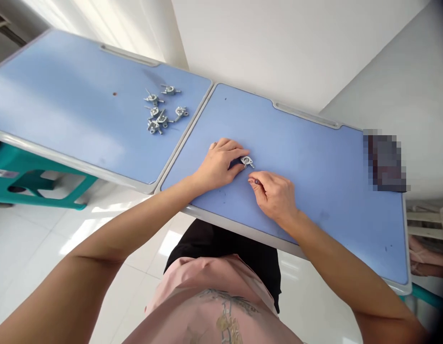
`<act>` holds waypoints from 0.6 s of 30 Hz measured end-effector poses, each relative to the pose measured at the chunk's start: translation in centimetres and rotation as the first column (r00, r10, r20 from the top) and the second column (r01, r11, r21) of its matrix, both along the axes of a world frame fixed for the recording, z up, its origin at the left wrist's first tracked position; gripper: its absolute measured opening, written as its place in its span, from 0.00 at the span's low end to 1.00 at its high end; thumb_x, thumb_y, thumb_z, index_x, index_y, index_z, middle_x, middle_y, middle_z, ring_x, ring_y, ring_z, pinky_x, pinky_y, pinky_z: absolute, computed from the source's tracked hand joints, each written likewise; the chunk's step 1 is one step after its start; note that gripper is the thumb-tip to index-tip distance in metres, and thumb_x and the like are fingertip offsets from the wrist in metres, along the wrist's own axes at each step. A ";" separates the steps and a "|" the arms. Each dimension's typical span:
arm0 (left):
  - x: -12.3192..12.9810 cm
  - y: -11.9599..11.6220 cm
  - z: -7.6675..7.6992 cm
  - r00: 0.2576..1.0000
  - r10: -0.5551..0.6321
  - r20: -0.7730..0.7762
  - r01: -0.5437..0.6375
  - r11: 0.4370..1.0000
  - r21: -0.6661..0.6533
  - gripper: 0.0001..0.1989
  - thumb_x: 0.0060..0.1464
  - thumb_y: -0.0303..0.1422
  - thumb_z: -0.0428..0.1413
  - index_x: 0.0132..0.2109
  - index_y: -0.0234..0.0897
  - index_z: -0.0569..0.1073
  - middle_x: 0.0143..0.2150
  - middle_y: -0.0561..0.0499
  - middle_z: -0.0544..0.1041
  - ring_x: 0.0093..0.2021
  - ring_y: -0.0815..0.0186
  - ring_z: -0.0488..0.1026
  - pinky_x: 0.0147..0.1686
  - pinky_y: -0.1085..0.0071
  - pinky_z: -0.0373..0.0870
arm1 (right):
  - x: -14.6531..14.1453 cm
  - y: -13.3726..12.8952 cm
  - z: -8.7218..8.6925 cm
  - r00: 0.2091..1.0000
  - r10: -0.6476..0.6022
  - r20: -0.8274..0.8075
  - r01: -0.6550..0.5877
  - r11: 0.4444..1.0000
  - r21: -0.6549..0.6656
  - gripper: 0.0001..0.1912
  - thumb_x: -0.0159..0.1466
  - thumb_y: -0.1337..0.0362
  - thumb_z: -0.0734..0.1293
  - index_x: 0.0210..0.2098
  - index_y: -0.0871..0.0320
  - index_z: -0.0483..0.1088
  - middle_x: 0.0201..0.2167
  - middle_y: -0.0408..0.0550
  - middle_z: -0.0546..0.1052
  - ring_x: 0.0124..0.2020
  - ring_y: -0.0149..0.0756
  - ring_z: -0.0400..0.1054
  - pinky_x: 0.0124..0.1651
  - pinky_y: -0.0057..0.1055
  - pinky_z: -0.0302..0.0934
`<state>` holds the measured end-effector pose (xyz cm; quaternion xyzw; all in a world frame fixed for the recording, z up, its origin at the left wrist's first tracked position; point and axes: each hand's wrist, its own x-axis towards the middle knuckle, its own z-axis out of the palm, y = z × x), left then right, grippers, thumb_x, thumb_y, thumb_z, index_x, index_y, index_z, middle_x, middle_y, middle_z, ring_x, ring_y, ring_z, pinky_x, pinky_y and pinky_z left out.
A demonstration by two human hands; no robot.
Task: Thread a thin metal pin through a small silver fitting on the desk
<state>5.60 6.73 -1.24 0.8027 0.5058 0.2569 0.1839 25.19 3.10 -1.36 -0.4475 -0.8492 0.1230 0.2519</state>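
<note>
My left hand [221,162] grips a small silver metal part [246,161] between thumb and fingers, low over the blue table on the right. Thin prongs stick out of the part toward my right hand [273,192]. The fingers of my right hand are pinched just below and to the right of the part, apart from it. A small dark piece shows at those fingertips, too small to make out. Several similar metal parts [161,118] lie in a loose group on the left table.
Two blue desks with grey rims, the left one [74,110] and the right one [336,191], stand side by side. A pixelated dark object [386,162] lies at the right edge. A green stool [45,177] is under the left desk. Someone's feet [427,258] show at far right.
</note>
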 end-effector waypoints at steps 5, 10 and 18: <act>-4.0 -7.4 2.2 0.954 0.197 0.228 -0.268 0.901 0.342 0.20 0.61 0.33 0.56 0.59 0.42 0.69 0.55 0.48 0.71 0.59 0.52 0.63 0.61 0.52 0.57 | 0.4 -0.6 0.0 1.000 -0.003 0.029 0.002 1.000 0.030 0.13 0.71 0.62 0.58 0.38 0.56 0.74 0.29 0.46 0.78 0.27 0.34 0.68 0.30 0.29 0.51; -4.0 -18.8 -2.7 0.974 0.075 0.216 -0.116 0.977 0.181 0.16 0.59 0.24 0.53 0.50 0.48 0.75 0.42 0.49 0.76 0.42 0.59 0.71 0.45 0.61 0.69 | 0.3 -0.6 -0.2 0.999 -0.031 0.015 0.031 0.999 -0.026 0.12 0.69 0.63 0.59 0.37 0.56 0.74 0.26 0.44 0.77 0.27 0.32 0.68 0.31 0.28 0.52; -3.0 -24.9 -12.6 0.874 -0.481 -0.067 0.405 0.799 -0.444 0.14 0.59 0.24 0.53 0.46 0.42 0.79 0.53 0.47 0.78 0.56 0.53 0.67 0.55 0.56 0.61 | -0.3 -0.1 -0.3 0.999 -0.043 -0.010 0.041 0.993 -0.114 0.11 0.67 0.65 0.60 0.37 0.56 0.76 0.28 0.43 0.77 0.29 0.32 0.68 0.34 0.27 0.52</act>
